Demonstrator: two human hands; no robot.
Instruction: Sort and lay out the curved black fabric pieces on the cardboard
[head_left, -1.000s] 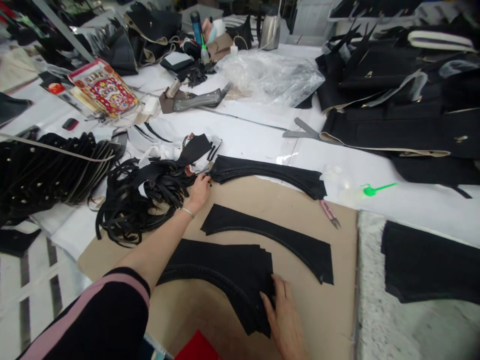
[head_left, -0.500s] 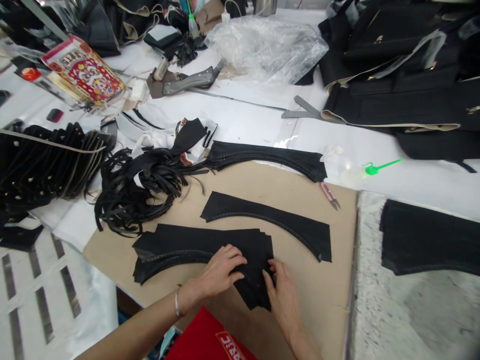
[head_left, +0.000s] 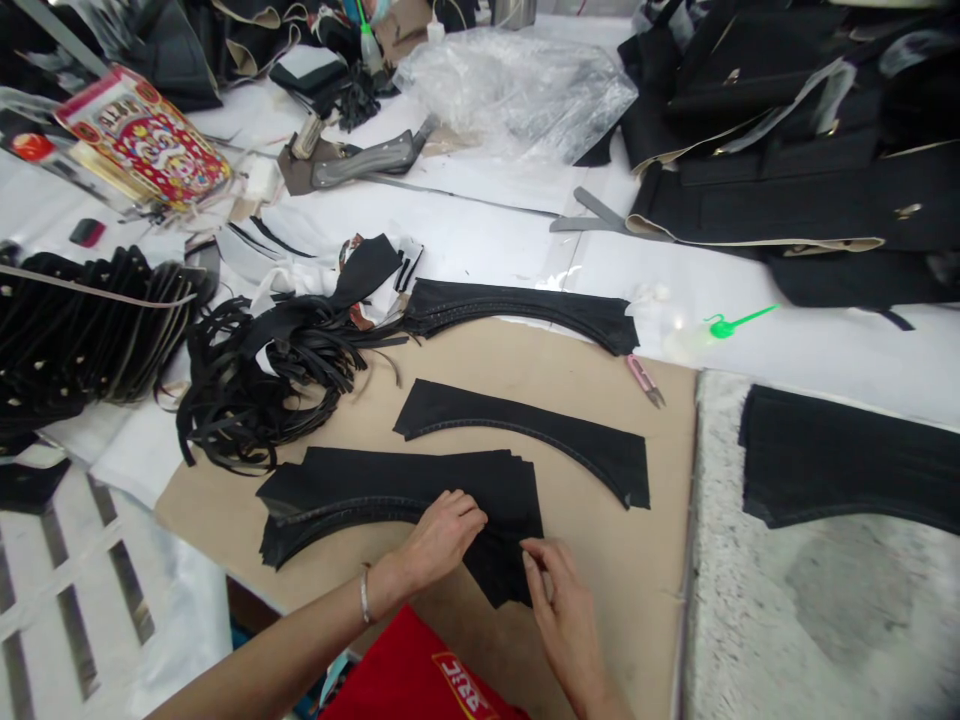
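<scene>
A stack of black curved fabric pieces (head_left: 420, 475) lies on the brown board in front of me, its edges slightly fanned. My left hand (head_left: 444, 538) is at the curved lower edge of the stack, fingers bent together on the cloth. At the right end, my right hand (head_left: 564, 600) pinches the side edge between thumb and forefinger. Just beyond lies a single black curved piece (head_left: 525, 425), with a stitched line along its curve. Farther back is another black curved bundle (head_left: 517, 305). Pink thread snips (head_left: 643, 378) rest at that bundle's right end.
A heap of black strips (head_left: 262, 390) is on the left, near a row of black pieces (head_left: 90, 340). A stone slab (head_left: 840, 610) on the right carries more black pieces (head_left: 847, 460). Behind are plastic film (head_left: 517, 90), a green-tipped tool (head_left: 724, 327) and black bags (head_left: 787, 190).
My left fingers have drawn together at the stack's curved edge. My right hand has shifted slightly down along the right edge, its thumb and forefinger now closer. The whole view has moved slightly.
</scene>
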